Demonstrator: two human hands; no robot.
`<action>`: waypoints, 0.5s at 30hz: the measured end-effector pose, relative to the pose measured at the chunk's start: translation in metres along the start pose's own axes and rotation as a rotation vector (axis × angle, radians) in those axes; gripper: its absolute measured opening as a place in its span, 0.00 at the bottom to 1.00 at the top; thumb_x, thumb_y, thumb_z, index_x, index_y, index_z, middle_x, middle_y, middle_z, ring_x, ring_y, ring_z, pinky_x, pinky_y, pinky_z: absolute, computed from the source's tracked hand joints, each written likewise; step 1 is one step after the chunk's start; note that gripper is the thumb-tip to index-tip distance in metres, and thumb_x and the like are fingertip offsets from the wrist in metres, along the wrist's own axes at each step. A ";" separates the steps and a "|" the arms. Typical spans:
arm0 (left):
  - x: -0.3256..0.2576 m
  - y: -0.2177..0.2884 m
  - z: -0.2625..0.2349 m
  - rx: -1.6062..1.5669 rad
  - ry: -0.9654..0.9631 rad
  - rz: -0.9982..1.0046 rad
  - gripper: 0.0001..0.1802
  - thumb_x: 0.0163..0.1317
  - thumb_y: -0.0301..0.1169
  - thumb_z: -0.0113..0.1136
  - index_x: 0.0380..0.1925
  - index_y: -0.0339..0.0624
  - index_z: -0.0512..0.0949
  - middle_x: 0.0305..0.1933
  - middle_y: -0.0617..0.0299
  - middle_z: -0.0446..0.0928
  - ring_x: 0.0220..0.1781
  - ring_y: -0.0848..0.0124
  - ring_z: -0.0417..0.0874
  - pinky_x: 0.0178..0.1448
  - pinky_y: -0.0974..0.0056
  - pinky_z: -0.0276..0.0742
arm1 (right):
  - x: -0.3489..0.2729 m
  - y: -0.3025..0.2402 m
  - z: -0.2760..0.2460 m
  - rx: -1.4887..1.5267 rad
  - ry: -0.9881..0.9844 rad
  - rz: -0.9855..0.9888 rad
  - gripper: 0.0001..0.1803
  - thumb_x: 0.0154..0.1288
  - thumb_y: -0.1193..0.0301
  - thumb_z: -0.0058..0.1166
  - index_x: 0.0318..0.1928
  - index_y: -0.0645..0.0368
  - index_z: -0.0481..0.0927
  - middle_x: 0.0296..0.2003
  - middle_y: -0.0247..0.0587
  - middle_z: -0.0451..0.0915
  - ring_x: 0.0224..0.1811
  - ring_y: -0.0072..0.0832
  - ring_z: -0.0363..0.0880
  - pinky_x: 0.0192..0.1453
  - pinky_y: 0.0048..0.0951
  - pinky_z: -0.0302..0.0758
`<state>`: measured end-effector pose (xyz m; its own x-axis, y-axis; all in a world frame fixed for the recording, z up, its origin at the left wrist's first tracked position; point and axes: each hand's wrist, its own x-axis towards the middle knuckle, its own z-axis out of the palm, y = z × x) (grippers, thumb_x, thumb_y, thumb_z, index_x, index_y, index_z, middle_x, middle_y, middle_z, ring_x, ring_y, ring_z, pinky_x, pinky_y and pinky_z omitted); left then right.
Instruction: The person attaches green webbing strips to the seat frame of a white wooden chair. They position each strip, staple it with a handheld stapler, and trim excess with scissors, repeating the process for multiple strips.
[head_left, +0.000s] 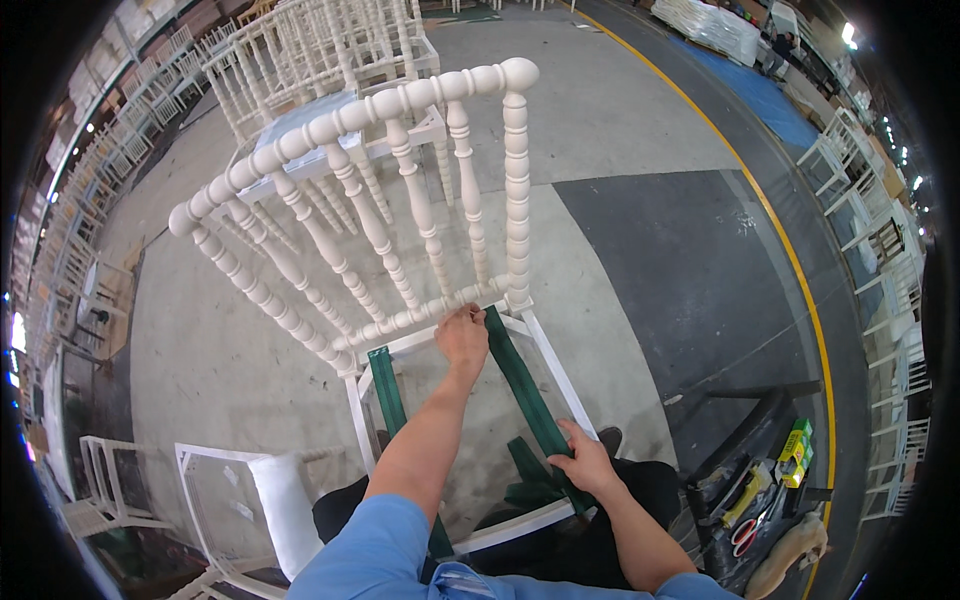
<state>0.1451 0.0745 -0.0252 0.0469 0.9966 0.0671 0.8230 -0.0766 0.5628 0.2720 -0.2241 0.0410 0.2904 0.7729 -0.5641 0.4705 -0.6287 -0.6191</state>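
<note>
Furniture workshop or factory hall, indoor, large. Floor: grey concrete (630,110), with a dark painted section (660,260) and a yellow line (742,155) at right. Stock: white spindle chairs (345,50) stand massed at far left; further white chairs line the left side (90,190) and the right side (900,365). Unfinished piece, centre: one white chair frame (517,200), seat open, green straps (530,392) running near to far. Tools, near right: red-handled scissors (744,538). Goods, far right: plastic-wrapped pile (708,28). Lighting: bright lamp (849,35), far right.
</note>
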 end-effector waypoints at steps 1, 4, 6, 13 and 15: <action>-0.001 0.001 -0.001 -0.024 0.063 0.053 0.09 0.67 0.42 0.67 0.42 0.54 0.89 0.38 0.61 0.88 0.48 0.56 0.87 0.54 0.49 0.80 | -0.004 0.004 0.000 0.086 0.072 -0.080 0.41 0.61 0.68 0.76 0.74 0.52 0.72 0.47 0.50 0.84 0.50 0.42 0.85 0.55 0.40 0.81; -0.003 0.003 -0.003 -0.022 0.060 0.068 0.09 0.68 0.41 0.67 0.41 0.54 0.89 0.40 0.61 0.87 0.50 0.56 0.86 0.56 0.48 0.79 | -0.025 0.032 -0.012 0.245 0.339 -0.197 0.35 0.61 0.72 0.76 0.68 0.57 0.78 0.51 0.43 0.85 0.50 0.33 0.85 0.53 0.35 0.82; -0.006 0.004 -0.005 0.018 0.005 0.031 0.08 0.68 0.41 0.66 0.41 0.54 0.89 0.41 0.61 0.87 0.53 0.56 0.86 0.57 0.48 0.78 | -0.056 0.072 -0.045 0.351 0.558 -0.191 0.23 0.68 0.74 0.70 0.62 0.61 0.81 0.52 0.40 0.84 0.53 0.28 0.83 0.56 0.31 0.82; -0.014 0.004 -0.009 0.083 -0.053 0.086 0.09 0.71 0.40 0.63 0.42 0.55 0.89 0.49 0.67 0.82 0.58 0.60 0.80 0.62 0.47 0.73 | -0.178 0.237 -0.154 -0.124 1.041 0.509 0.20 0.70 0.65 0.68 0.53 0.67 0.83 0.44 0.51 0.87 0.47 0.44 0.87 0.55 0.41 0.80; -0.018 0.004 -0.010 0.099 0.066 0.184 0.09 0.71 0.40 0.63 0.44 0.56 0.89 0.50 0.67 0.81 0.58 0.59 0.79 0.62 0.46 0.72 | -0.193 0.263 -0.154 -0.172 1.016 0.650 0.23 0.67 0.62 0.70 0.52 0.69 0.83 0.44 0.54 0.87 0.46 0.47 0.87 0.54 0.44 0.80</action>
<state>0.1417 0.0560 -0.0159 0.1673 0.9617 0.2170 0.8559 -0.2510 0.4522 0.4678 -0.5259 0.0711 0.9966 0.0819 -0.0099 0.0766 -0.9636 -0.2562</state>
